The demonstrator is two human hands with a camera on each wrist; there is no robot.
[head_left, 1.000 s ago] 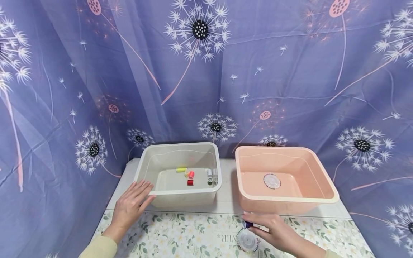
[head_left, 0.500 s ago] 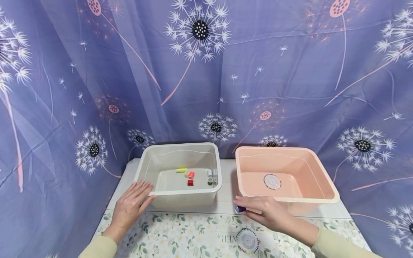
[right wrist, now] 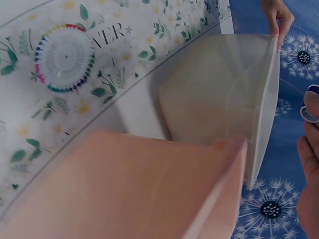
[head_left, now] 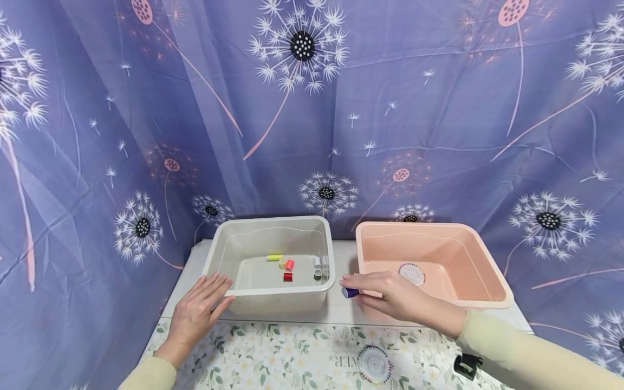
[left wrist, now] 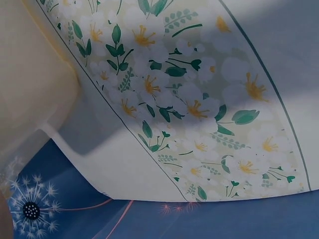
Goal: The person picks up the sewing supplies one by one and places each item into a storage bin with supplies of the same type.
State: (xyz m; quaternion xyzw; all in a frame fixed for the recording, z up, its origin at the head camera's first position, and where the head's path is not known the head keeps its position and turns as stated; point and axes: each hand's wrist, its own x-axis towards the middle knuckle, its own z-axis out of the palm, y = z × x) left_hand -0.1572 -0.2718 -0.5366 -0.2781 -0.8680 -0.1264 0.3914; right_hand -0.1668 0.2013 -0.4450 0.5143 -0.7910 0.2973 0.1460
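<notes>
My right hand point(head_left: 390, 298) pinches a dark purple spool of thread point(head_left: 349, 293) between thumb and fingers, in the gap between the two bins at the pink bin's front left corner. With fingers straight, my left hand point(head_left: 197, 306) rests at the front left rim of the grey bin point(head_left: 278, 291). Several thread spools lie inside that bin, among them a yellow one point(head_left: 275, 258), a coral one point(head_left: 290, 264) and a red one point(head_left: 288, 277). At the right wrist view's edge, part of the right hand point(right wrist: 310, 159) shows beside the spool's pale end point(right wrist: 309, 114).
A wheel of pearl-headed pins point(head_left: 411, 274) lies in the pink bin point(head_left: 489, 303), partly behind my right hand. Another pin wheel point(head_left: 375, 364) lies on the floral mat point(head_left: 273, 352). A patterned blue curtain point(head_left: 365, 108) hangs behind the bins. Something small and black point(head_left: 468, 366) is at the right sleeve.
My right hand has lifted the purple spool away from the pin wheel on the mat and carried it forward and left toward the grey bin. The left hand has stayed still.
</notes>
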